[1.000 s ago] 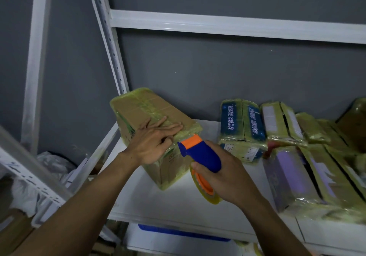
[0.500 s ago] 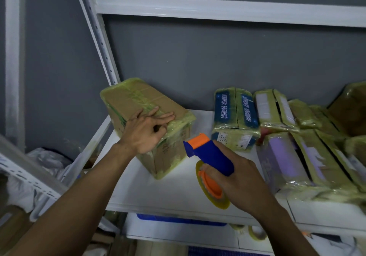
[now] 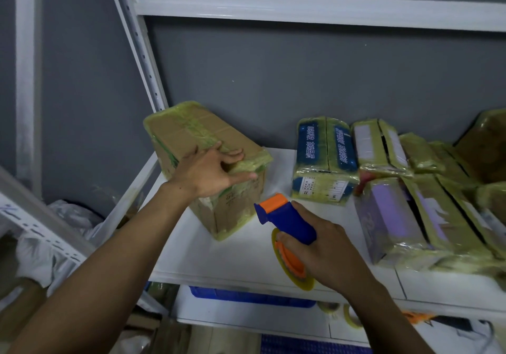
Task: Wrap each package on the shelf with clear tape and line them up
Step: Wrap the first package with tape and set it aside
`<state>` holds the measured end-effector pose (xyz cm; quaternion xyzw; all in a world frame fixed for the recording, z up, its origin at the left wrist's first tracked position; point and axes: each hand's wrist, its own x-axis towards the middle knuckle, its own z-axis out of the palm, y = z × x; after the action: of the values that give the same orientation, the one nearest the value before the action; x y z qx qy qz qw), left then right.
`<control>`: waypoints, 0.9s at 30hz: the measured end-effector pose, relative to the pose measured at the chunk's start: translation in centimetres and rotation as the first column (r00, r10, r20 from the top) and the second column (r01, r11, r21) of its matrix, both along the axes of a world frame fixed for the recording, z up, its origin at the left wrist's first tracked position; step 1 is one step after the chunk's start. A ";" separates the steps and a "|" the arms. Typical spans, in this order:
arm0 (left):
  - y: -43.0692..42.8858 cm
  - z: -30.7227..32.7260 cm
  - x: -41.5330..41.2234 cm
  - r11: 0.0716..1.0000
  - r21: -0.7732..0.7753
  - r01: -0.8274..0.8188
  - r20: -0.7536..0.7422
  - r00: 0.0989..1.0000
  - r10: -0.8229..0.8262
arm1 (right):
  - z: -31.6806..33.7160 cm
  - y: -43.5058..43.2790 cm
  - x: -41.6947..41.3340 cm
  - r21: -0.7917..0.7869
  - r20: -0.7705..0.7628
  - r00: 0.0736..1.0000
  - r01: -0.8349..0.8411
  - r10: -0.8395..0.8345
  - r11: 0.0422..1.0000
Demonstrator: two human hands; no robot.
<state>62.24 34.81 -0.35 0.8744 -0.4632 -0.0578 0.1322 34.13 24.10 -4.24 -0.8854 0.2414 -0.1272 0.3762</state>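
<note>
Surface: a white shelf board (image 3: 232,258) on a white metal rack, with a slotted upright post (image 3: 137,52) at its back left corner and a cross rail (image 3: 301,8) above.
Room: a grey wall (image 3: 301,80) behind the rack; a white bag (image 3: 71,216) lies off the left edge, lower down.
Containers: a blue tray (image 3: 246,297) sits on the lower shelf, mostly hidden under the front edge, so its contents cannot be seen. Tape rolls (image 3: 351,316) lie to its right.
Cardboard box (image 3: 178,132): at the left end of the shelf board near the post, turned askew to the front edge. It is brown, with yellowish, wrinkled clear tape banding its edges and top.
Other packages: blue-labelled packs (image 3: 325,156) stand near the back edge at the middle; purple-labelled packs (image 3: 391,216) lie towards the right end, all wrapped in the same yellowish film.
Left hand (image 3: 208,173): laid on the box's top at its near right corner, fingers spread, thumb stretched along the upper edge.
Right hand (image 3: 325,252): wrapped round the blue and orange tape dispenser (image 3: 287,221), above the front edge, just beside the box and not touching it.
</note>
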 end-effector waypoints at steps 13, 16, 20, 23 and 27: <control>-0.7 -1.9 -2.5 0.986 -0.143 -0.080 0.149 0.984 0.102 | -1.3 -0.7 5.3 -0.009 -0.061 0.998 0.007 -0.008 1.000; -0.6 -2.3 -2.2 0.987 -0.137 -0.081 0.155 0.983 0.102 | -1.7 -1.0 6.2 0.005 -0.069 0.997 0.020 -0.019 1.000; -0.9 -2.6 -2.3 0.980 -0.170 -0.106 0.165 0.977 0.134 | -1.7 -1.0 6.8 0.017 -0.029 1.000 0.010 -0.010 1.000; -1.1 -2.7 -2.3 0.979 -0.174 -0.106 0.169 0.976 0.135 | -1.5 -1.3 7.2 0.009 -0.067 0.998 0.006 -0.006 1.000; -1.0 -2.7 -2.3 0.978 -0.185 -0.098 0.169 0.977 0.130 | -0.1 -2.2 7.9 -0.015 -0.095 0.995 -0.044 0.042 0.999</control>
<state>59.95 33.84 -3.07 0.8862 -0.4256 0.0704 0.1693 42.01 21.95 -4.37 -0.8987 0.2387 -0.0791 0.3594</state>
